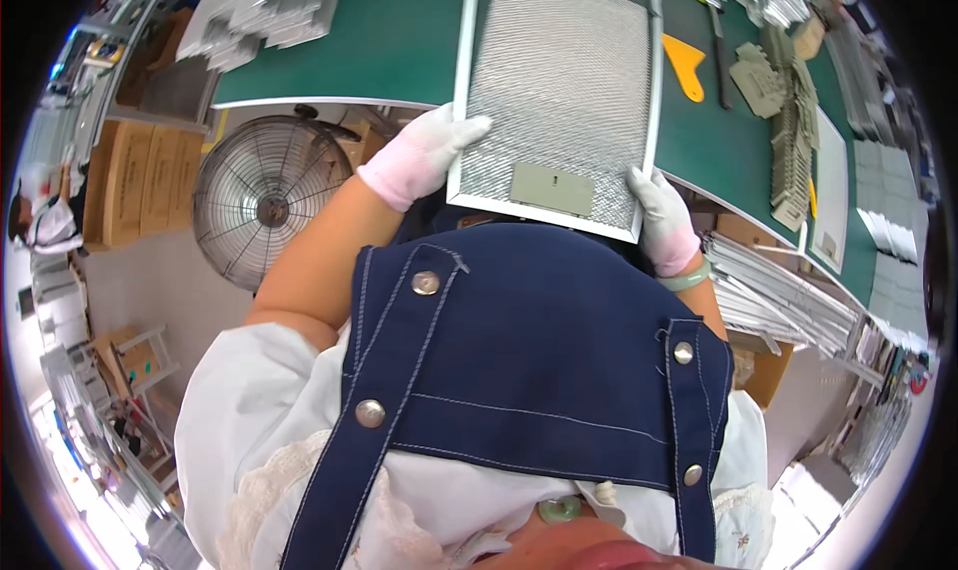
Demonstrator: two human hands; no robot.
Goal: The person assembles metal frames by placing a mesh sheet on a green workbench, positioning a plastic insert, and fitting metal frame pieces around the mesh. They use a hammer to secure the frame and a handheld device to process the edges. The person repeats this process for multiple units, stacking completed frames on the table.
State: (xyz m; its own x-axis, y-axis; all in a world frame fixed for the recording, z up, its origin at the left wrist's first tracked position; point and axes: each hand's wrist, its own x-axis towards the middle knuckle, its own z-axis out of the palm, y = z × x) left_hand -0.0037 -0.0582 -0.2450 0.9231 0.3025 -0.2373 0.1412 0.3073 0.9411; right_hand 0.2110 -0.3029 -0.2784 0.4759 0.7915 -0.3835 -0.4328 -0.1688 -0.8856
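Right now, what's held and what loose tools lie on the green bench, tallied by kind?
Mesh filter panel, held by left hand and right hand: 1
Yellow scraper on the green bench: 1
Dark-handled tool: 1
Total: 3

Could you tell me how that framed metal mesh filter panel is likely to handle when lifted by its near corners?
The mesh filter panel probably stays stiff: its pale frame looks straight between left hand and right hand. Thin mesh suggests it is light and may dent.
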